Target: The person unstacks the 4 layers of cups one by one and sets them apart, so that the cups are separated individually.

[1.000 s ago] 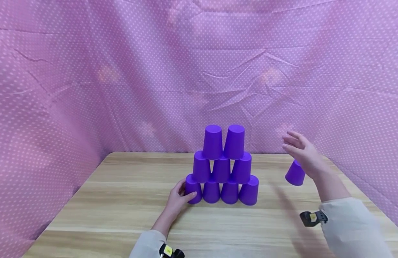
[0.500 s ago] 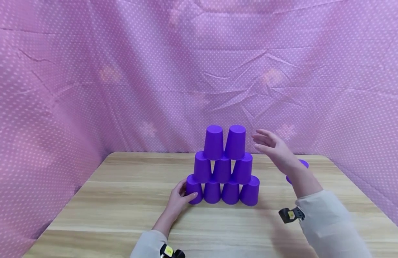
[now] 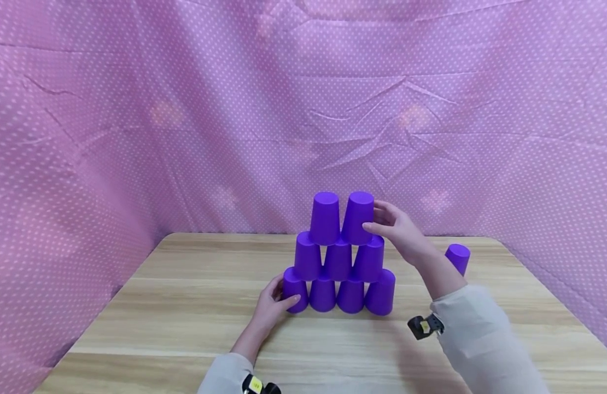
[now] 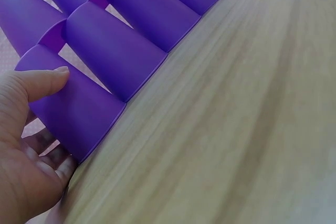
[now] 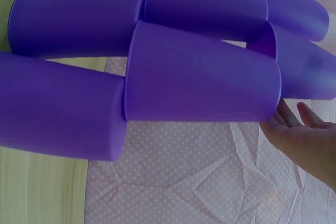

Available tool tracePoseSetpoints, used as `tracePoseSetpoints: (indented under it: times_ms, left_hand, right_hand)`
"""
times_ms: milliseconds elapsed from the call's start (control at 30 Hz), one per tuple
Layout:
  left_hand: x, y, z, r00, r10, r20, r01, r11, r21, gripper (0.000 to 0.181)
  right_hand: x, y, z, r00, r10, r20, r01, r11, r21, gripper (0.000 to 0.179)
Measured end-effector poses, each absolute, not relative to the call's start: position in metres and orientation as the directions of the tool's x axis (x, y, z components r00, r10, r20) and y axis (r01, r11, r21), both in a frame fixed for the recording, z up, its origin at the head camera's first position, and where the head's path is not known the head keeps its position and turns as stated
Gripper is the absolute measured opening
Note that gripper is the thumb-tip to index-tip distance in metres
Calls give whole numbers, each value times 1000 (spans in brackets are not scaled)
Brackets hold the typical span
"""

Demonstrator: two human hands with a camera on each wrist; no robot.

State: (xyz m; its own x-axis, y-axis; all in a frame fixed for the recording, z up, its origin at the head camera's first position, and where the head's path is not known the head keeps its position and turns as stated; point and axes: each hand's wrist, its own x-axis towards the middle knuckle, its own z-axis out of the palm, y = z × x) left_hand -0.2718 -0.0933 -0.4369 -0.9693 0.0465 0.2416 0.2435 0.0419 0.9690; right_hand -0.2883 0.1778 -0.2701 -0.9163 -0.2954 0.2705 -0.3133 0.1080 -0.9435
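Right hand (image 3: 401, 232) advanced; only head shows lone cup (image 3: 458, 258).

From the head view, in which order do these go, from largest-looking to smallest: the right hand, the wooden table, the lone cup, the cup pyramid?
1. Wooden table
2. Cup pyramid
3. Right hand
4. Lone cup (partly hidden)

A cloth-screened booth, apparently a makeshift recording set; pink, white-dotted fabric (image 3: 136, 82), creased and hung in folds, fills the upper frame and runs down both sides, enclosing a pale wood-grain table (image 3: 185, 306) across the lower frame; small black wrist cameras (image 3: 425, 326), at bottom centre and lower right, suggest filming; home or lab cannot be told.
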Motion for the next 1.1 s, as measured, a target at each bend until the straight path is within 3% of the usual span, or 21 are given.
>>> tracePoseSetpoints:
  times_ms: [633, 1100]
  left_hand:
    - [-273, -92, -441, -964, 44, 263, 264, 31, 964, 61]
    - [-274, -94, -441, -969, 47, 244, 246, 43, 968, 62]
  right_hand:
    - [-295, 162, -270, -954, -188, 234, -271, 203, -941, 60]
    - [-271, 186, -257, -936, -156, 315, -341, 180, -923, 60]
